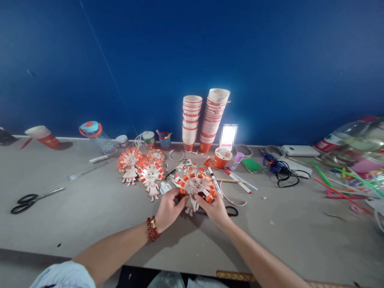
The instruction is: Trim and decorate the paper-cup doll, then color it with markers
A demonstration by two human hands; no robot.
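Note:
Between my two hands is a paper doll (198, 184) with a drawn face, a curled orange-and-white paper fringe around its head and a small body with legs below. My left hand (171, 208) pinches its left side near the neck, thumb on the front. On the other side my right hand (214, 208) grips it with the thumb at the front too. Partly covered by the right hand, scissors with a black handle (232, 211) lie on the table. Similar finished-looking paper dolls (150, 176) rest to the left of my hands, some overlapping.
Two tall stacks of paper cups (192, 120) stand against the blue wall. Orange and white paper scraps (184, 166) and markers (238, 181) lie behind the doll. Black scissors (36, 199) are at far left. A glue gun with a black cord (277, 166) and colourful sticks (345, 188) lie right.

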